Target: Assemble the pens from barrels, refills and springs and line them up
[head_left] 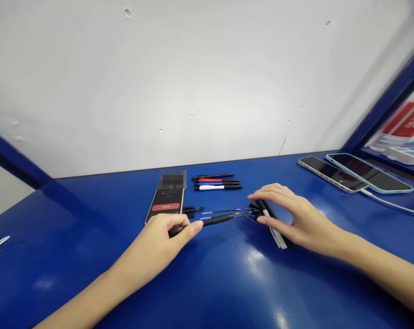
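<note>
Head view shows the left hand (pixel 165 234) entering from 7 o'clock, thumb and curled fingers gripping a black pen (pixel 216 220) that points toward 3 o'clock. Near its tip, the right hand (pixel 291 209), its forearm coming from 4 o'clock, arches over the pen barrels (pixel 276 235), thumb and fingers parted and pointing to 9; whether it touches them is unclear. From the black pen, a phone (pixel 166 207) lies at 10 o'clock and a row of pens (pixel 218 181) at 12 on the blue surface (pixel 200 283).
</note>
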Available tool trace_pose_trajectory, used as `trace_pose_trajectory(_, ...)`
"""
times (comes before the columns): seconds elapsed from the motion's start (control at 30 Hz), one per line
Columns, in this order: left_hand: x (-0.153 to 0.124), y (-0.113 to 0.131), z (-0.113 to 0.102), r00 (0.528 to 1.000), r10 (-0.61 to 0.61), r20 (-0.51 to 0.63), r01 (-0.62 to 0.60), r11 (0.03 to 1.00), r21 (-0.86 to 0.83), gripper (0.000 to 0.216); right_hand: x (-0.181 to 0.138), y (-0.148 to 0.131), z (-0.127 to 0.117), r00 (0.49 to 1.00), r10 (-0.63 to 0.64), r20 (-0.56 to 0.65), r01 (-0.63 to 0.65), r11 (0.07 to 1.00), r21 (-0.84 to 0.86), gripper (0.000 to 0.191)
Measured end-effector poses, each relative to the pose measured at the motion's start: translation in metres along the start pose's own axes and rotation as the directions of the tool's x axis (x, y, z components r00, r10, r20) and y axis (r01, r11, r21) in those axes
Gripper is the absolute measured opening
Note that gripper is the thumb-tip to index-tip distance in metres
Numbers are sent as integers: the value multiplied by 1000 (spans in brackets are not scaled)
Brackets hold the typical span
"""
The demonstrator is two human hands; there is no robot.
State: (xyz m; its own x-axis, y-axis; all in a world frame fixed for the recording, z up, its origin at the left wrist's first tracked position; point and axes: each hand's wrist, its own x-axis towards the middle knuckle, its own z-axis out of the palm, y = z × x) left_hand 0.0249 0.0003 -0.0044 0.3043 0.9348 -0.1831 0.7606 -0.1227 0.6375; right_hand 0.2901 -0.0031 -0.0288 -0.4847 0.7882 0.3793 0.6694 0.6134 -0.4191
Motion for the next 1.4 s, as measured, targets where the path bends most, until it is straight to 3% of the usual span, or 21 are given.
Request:
trace_pose_trajectory(0.2,-5,8,5,997,56,60,-56,998,-3,43,-3,-12,7,991,-129,32,125,987,99,15)
trace_pose_trajectory(0.3,-5,9,-3,999,28,37,-28,1000,4,42,-2,-11,8,998,-64,-5,65,986,154,14)
trace_pose_trajectory(0.43,1,3,-22,996,3,-84,-1,1000,21,43,0,-2,5,1000,13,-17,-9,984,176,15)
trace_pose_trajectory(0.6,4,-2,-37,974,-25,-224,31,999,20,43,4,0,8,983,-160,86,163,986,-31,21)
trace_pose_trajectory(0.77,1,0,-34,982,-7,-191,7,1000,-5,44,22,-14,20,908,-312,279,373,906,-201,24)
trace_pose_trajectory(0.87,1,-2,-32,982,18,-188,-22,1000,-16,44,34,-20,30,904,-322,280,396,877,-271,24)
trace_pose_trajectory(1.0,-2,-4,-28,986,59,-156,-61,998,-8,45,35,-24,32,960,-250,126,274,933,-234,19)
trace_pose_trajectory(1.1,-7,-1,-18,992,92,-86,-93,996,-4,44,25,-32,26,999,-29,-13,29,999,-13,24)
trace_pose_trajectory(1.17,-12,3,-8,992,123,-12,-124,992,-25,43,16,-39,22,994,104,36,-108,982,154,28)
trace_pose_trajectory(1.27,-17,7,5,982,168,88,-161,983,-84,35,7,-44,18,969,178,169,-220,935,279,22)
trace_pose_trajectory(1.33,-17,6,7,977,205,57,-198,974,-109,25,6,-41,15,953,234,191,-285,907,310,23)
trace_pose_trajectory(1.4,-14,2,5,968,245,-56,-249,965,-82,19,7,-35,12,936,299,187,-346,877,332,27)
